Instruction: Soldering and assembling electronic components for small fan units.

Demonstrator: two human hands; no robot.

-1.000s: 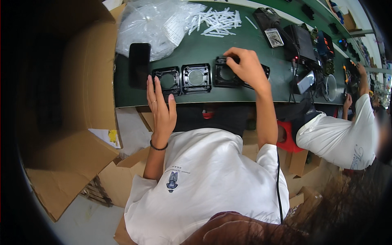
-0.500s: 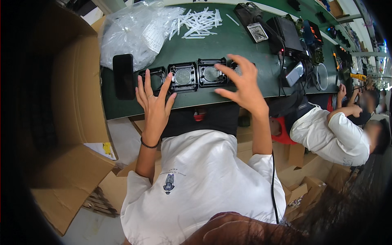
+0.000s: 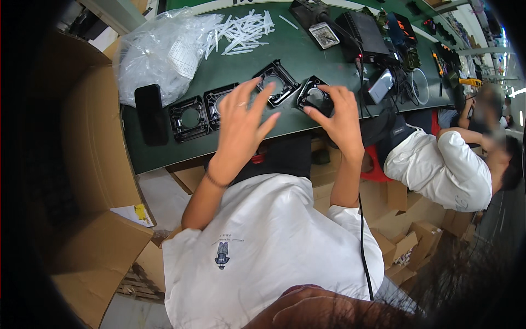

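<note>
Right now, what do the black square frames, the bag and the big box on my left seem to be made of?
Black square frames: probably moulded plastic, slight sheen, from glinting edges; painted metal is possible. Bag: glossy, clear plastic film, see-through and crinkled. Box: matte brown cardboard, likely, given its creased, folding flaps.

One black phone (image 3: 152, 115); to its right, four black frames (image 3: 194, 133); just beyond it, one clear plastic bag (image 3: 154, 57)
</note>
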